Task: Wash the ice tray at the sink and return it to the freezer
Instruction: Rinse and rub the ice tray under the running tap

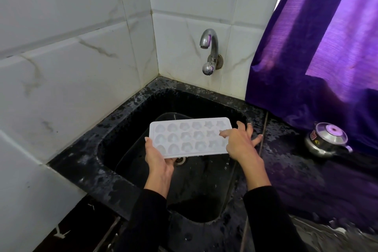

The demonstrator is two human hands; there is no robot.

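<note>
Tiled wall (67, 51): white marbled tiles left of and behind the sink, meeting in a corner
Sink (114, 127): black speckled basin with a wet rim, set in a dark counter; the drain shows just under the tray's near edge
Left hand (157, 157): over the sink, fingers curled under the tray's left end with the thumb on its top edge, grasping it
Ice tray (184, 137): white, held level above the sink, with three rows of shaped cells facing up; no ice can be made out in them
Tap (209, 47): chrome spout on the wall behind the sink, with a round knob below it; no water runs from it
Right hand (238, 139): over the sink's right side, fingers spread and straight, forefinger touching the tray's right end, gripping nothing
Curtain (319, 47): purple cloth hanging right of the sink
Steel pot (325, 139): lidded, on the counter right of the sink; a small sticker sits on its side, its writing too small to read
</note>
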